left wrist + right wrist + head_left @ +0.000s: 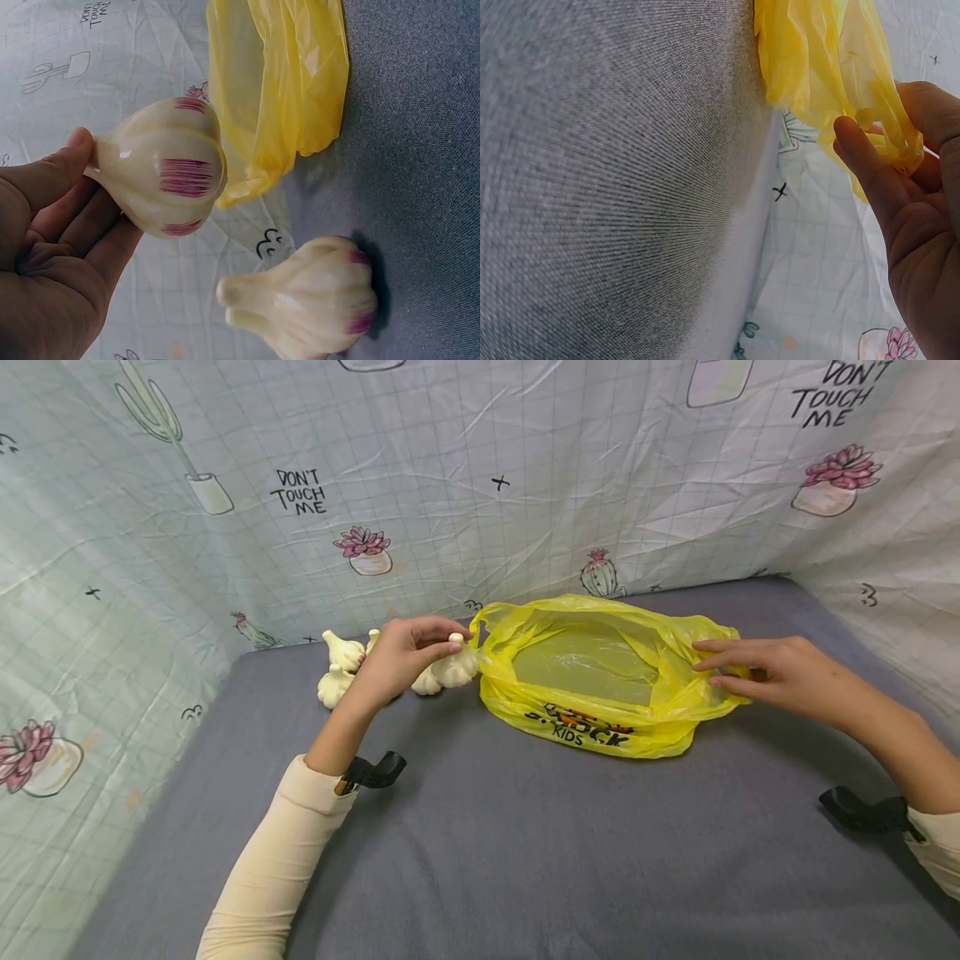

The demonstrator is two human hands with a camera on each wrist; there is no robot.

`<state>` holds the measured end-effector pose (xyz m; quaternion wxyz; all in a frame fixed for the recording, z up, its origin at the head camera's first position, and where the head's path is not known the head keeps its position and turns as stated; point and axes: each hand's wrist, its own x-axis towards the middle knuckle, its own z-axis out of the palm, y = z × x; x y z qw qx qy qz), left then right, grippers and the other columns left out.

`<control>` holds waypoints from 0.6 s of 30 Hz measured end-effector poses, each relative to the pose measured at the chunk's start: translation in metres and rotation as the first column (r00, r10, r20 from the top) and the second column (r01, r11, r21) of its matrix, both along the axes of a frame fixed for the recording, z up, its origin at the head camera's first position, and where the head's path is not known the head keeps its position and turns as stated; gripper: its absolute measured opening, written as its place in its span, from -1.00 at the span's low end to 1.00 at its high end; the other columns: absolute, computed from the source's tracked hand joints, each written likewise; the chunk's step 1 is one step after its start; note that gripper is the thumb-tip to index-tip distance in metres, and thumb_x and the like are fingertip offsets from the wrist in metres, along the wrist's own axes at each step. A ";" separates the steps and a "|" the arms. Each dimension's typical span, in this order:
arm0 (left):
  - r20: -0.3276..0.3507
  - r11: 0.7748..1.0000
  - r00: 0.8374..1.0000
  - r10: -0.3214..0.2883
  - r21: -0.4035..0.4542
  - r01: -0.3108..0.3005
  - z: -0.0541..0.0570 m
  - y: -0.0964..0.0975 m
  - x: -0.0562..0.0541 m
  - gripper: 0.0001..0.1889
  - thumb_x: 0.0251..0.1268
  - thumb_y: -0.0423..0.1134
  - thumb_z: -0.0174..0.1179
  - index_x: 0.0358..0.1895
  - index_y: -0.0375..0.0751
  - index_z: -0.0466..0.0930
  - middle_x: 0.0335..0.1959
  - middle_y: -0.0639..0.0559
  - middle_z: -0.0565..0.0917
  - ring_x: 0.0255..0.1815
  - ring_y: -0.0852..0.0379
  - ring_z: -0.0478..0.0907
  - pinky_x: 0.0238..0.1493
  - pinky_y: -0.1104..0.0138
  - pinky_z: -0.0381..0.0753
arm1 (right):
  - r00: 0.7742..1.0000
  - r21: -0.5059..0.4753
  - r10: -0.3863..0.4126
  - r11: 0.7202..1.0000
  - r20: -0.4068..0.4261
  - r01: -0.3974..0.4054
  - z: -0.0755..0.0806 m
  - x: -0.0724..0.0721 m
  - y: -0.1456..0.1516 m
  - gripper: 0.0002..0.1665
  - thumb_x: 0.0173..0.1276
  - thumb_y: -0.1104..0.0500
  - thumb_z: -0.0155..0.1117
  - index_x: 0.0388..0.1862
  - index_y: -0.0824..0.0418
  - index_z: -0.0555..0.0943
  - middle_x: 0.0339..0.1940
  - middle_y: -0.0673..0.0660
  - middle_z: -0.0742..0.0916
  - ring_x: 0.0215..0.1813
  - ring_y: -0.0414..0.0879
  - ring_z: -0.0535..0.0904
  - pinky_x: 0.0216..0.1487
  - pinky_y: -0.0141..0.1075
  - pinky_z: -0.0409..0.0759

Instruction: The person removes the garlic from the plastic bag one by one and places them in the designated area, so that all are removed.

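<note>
My left hand (401, 656) pinches a garlic bulb (169, 169) by its stem, thumb on one side and fingers on the other. Cream with purple streaks, the bulb hangs beside the left end of a yellow plastic bag (592, 727). The bag lies on the grey surface with its wide mouth facing up and dark print on its front. At the bag's right end, my right hand (787, 672) holds the gathered plastic between thumb and fingers (874, 169). Another garlic bulb (315, 296) rests below the held one.
More garlic bulbs (345, 652) sit left of the left hand, partly hidden behind it. The grey cloth surface (525, 843) stretches out in front of the bag. A printed curtain (465, 527) with cactus drawings hangs behind and along the sides.
</note>
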<state>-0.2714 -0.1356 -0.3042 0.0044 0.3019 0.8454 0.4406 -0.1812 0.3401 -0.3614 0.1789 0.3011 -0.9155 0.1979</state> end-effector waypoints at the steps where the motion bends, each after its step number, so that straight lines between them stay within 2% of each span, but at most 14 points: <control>1: 0.002 1.000 1.000 0.002 0.000 -0.002 0.000 -0.001 0.000 -0.76 0.43 -0.22 0.30 0.07 -0.15 0.75 0.02 -0.10 0.76 0.02 0.12 0.72 0.05 0.24 0.68 | 1.000 -0.001 0.003 1.000 -0.001 -0.003 0.000 0.000 0.000 -0.60 0.18 0.33 0.54 -0.01 0.01 0.79 0.25 -0.09 0.69 -0.52 -0.43 0.34 -0.49 -0.52 0.28; 8: -0.012 1.000 1.000 0.019 -0.006 -0.019 0.001 -0.006 0.003 -0.77 0.43 -0.24 0.29 0.06 -0.18 0.76 0.02 -0.06 0.76 0.03 0.11 0.72 0.04 0.26 0.68 | 1.000 -0.006 0.018 1.000 -0.018 -0.018 -0.002 0.000 0.000 -0.59 0.16 0.34 0.54 -0.01 0.02 0.80 0.26 -0.16 0.66 -0.43 -0.41 0.39 -0.46 -0.52 0.30; 18: -0.025 0.999 0.999 0.037 0.001 -0.037 0.000 -0.018 0.006 -0.80 0.43 -0.26 0.29 0.03 -0.14 0.77 -0.03 0.03 0.78 -0.01 0.17 0.73 0.01 0.33 0.67 | 0.999 -0.021 0.028 0.999 -0.015 -0.028 -0.001 0.000 0.000 -0.59 0.17 0.35 0.53 0.00 0.04 0.79 0.28 -0.23 0.63 -0.52 -0.43 0.33 -0.49 -0.53 0.29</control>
